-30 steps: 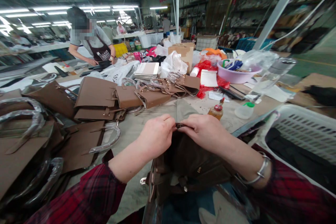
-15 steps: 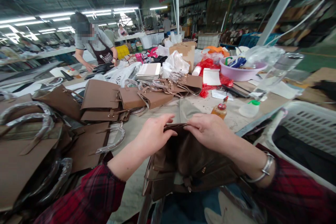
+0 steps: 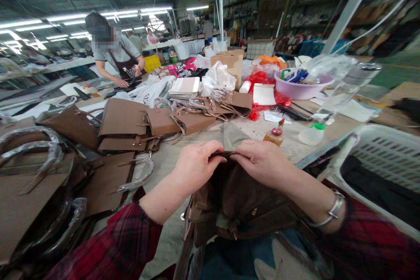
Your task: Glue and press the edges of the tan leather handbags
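Head view: the dark brown bag of smooth, leather-like sheet with a slack fabric lining [image 3: 241, 197] sits close to the person's body, between the forearms, its mouth facing up. The left hand [image 3: 197, 164] and the right hand [image 3: 260, 157] are near each other at its far top edge, each clamped on that rim between thumb and fingers. It looks light, and likely handles in two ways: the rim fairly stiff and ready to keep a fold, the lining limp and apt to sag or bunch. Nothing seems fragile, though the smooth surface may crease or mark; a flat pinch along the rim suits it better than a grip on the lining or its small gold-coloured metal pull [image 3: 254, 211]. Left of it lie brown boxy bags [image 3: 123, 118] with clear-wrapped, probably slippery handles. Beyond the right hand stands an amber bottle with a red top [image 3: 273, 137]; farther right, a white slotted plastic basket [image 3: 387, 148] holds dark material.
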Demonstrator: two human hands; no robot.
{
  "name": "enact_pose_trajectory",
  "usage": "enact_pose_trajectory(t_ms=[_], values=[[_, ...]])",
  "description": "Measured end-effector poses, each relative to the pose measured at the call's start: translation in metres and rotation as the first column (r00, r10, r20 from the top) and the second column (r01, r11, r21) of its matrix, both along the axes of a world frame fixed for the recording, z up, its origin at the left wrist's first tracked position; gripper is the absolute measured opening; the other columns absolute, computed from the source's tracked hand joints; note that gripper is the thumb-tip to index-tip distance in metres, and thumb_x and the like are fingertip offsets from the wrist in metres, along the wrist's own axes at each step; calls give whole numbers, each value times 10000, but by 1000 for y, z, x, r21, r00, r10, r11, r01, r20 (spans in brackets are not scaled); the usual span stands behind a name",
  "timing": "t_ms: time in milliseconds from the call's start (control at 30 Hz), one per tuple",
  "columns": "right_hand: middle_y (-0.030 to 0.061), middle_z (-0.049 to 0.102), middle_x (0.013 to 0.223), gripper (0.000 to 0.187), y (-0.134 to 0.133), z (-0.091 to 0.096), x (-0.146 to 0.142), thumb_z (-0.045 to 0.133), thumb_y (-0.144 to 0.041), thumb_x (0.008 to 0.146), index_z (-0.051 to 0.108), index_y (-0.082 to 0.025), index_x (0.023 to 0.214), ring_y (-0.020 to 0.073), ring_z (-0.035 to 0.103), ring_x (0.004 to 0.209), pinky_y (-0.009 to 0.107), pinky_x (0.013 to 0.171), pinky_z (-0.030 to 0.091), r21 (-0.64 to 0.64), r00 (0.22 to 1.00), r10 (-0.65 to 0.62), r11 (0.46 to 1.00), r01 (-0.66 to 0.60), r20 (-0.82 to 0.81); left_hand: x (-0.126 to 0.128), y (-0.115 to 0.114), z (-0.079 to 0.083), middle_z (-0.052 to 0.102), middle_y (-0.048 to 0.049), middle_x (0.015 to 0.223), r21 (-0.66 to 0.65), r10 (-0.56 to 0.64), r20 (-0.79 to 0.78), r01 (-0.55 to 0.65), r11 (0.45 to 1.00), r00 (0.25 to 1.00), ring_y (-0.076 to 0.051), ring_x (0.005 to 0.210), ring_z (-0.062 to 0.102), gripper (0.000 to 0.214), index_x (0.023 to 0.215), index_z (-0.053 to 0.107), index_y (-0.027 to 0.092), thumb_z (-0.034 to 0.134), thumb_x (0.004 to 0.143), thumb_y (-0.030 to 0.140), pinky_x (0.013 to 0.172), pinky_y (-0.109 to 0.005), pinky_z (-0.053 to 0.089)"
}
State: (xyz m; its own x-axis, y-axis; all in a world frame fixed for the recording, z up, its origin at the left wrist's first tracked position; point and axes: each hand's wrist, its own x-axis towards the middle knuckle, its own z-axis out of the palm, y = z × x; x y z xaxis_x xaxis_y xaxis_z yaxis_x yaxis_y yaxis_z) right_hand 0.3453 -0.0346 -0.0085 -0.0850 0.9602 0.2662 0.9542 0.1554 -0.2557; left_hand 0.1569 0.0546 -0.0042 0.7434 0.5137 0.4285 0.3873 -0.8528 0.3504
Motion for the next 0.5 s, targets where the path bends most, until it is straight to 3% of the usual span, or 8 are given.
enact_pose_trajectory(t_ms=[167,267,400,500], values=[[21,617,782,239,2,-2,0,530,-314,938,641,-173,779,156,575,762,288,664,325,14,1000,-26,1000,27,-6,2,0,-3,664,13,1135,118,-79,70,70,990,994,-178,995,646,143,938,678,221,712,829,136,882,-288,492],[21,617,777,253,1,-1,-1,522,-327,941,650,-177,782,161,574,755,294,667,332,8,999,-36,999,36,0,4,1,-5,681,10,1082,132,-70,72,61,989,995,-177,955,657,110,894,699,210,711,823,127,868,-291,503],[18,618,775,253,1,-1,0,535,-336,939,655,-178,783,162,578,762,294,669,343,12,1000,-17,1000,17,-6,8,5,-6,701,32,947,46,-57,93,53,998,994,-146,862,661,100,827,697,199,699,822,99,802,-255,494],[19,627,780,254,1,-2,-1,542,-343,939,663,-178,788,163,592,779,294,669,351,12,1000,-23,1000,23,2,10,7,-4,693,43,845,27,-30,27,29,999,999,-149,793,653,101,837,688,204,652,848,111,731,-262,478]])
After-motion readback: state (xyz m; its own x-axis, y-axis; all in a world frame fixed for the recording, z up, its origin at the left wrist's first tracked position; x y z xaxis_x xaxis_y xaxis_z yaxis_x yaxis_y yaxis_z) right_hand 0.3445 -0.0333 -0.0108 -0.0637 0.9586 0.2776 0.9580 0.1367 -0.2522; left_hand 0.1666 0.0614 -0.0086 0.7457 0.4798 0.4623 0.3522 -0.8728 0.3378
